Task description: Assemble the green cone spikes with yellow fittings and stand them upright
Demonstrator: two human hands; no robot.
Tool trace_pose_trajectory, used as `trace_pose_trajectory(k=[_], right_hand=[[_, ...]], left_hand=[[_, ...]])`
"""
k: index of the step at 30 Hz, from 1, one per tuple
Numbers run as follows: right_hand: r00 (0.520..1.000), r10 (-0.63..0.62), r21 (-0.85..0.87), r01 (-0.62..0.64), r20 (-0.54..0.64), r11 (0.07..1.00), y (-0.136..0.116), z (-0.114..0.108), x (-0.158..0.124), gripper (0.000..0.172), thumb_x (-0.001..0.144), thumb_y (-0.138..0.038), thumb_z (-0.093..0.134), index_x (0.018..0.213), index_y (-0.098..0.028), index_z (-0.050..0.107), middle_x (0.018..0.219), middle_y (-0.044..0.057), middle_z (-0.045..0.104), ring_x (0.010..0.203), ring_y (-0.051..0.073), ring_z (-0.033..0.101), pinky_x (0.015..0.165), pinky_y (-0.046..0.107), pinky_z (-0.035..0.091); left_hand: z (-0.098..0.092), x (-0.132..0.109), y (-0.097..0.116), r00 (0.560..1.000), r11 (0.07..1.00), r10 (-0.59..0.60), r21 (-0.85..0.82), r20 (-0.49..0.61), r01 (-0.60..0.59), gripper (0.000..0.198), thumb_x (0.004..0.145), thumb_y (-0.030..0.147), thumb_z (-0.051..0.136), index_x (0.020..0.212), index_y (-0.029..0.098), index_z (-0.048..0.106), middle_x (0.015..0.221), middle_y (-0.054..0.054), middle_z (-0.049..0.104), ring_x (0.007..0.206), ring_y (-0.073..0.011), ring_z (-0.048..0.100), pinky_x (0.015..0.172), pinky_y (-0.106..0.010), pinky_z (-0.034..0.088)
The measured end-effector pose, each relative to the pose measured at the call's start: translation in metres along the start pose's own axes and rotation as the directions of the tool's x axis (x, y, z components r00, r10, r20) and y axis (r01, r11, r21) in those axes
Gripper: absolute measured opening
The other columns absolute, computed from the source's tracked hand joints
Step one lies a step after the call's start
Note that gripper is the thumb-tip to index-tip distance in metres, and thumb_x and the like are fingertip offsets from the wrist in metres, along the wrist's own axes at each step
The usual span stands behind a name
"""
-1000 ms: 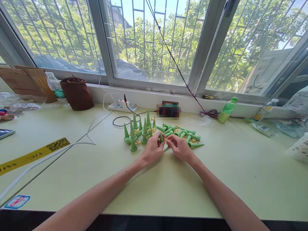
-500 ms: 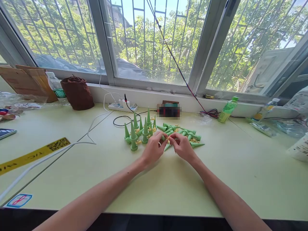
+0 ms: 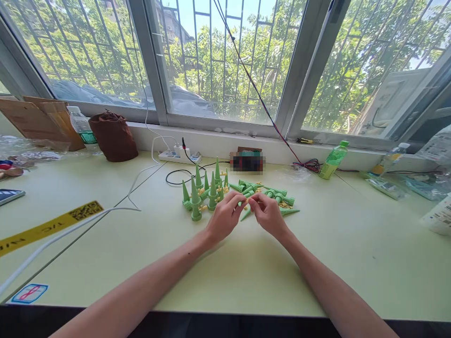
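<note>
My left hand (image 3: 223,218) and my right hand (image 3: 269,216) meet at the middle of the pale green table (image 3: 229,267). Between them they pinch a green cone-shaped plastic part (image 3: 245,212) whose tip points down and to the left. A small yellow piece shows at my right fingertips. Left of my hands, several green cones (image 3: 202,193) stand upright on their bases. Behind my hands, a pile of green cones (image 3: 269,195) lies on its side with small yellow bits mixed in.
A brown pouch (image 3: 112,136), a water bottle (image 3: 80,124) and cardboard (image 3: 38,119) stand at the back left. A power strip (image 3: 178,155) with white and black cables lies by the window sill. A green bottle (image 3: 333,160) and plastic bags (image 3: 437,188) are at right. Yellow tape (image 3: 49,227) crosses the table's left side.
Both hands rose slightly and drew together. The cone in my fingers has tilted, so that its tip now points down and left.
</note>
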State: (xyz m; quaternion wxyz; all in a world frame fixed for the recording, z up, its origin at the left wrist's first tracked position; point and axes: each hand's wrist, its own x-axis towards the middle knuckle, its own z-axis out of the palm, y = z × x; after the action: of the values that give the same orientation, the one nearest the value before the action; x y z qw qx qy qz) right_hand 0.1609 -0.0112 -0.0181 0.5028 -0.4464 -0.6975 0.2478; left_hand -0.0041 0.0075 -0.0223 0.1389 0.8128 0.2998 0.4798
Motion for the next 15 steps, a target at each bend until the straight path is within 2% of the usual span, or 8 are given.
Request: trace_pose_trajectory(k=[9, 15], right_hand=[[1.000, 0.013, 0.006, -0.013, 0.003, 1.000, -0.0020, 0.0001, -0.0010, 0.034, 0.094, -0.048, 0.046, 0.076, -0.020, 0.052, 0.060, -0.002, 0.049, 0.046, 0.011, 0.042, 0.045, 0.025, 0.033], [1.000, 0.008, -0.053, -0.008, -0.002, 0.999, 0.0007, 0.0000, -0.0011, 0.036, 0.095, -0.048, 0.044, 0.072, -0.021, 0.049, 0.057, -0.002, 0.046, 0.048, 0.012, 0.041, 0.046, 0.025, 0.032]], left_hand=[[-0.0006, -0.0008, 0.0027, 0.998, 0.999, 0.053, 0.012, -0.037, -0.053, 0.015, 0.096, 0.024, 0.045, 0.094, 0.020, 0.059, 0.094, -0.005, 0.061, 0.079, -0.0127, 0.057, 0.067, -0.023, 0.048], [-0.0001, -0.0010, 0.0032, 0.996, 0.997, 0.075, 0.002, -0.038, -0.075, 0.013, 0.096, 0.022, 0.046, 0.095, 0.020, 0.059, 0.095, -0.005, 0.061, 0.082, -0.0127, 0.058, 0.069, -0.023, 0.048]])
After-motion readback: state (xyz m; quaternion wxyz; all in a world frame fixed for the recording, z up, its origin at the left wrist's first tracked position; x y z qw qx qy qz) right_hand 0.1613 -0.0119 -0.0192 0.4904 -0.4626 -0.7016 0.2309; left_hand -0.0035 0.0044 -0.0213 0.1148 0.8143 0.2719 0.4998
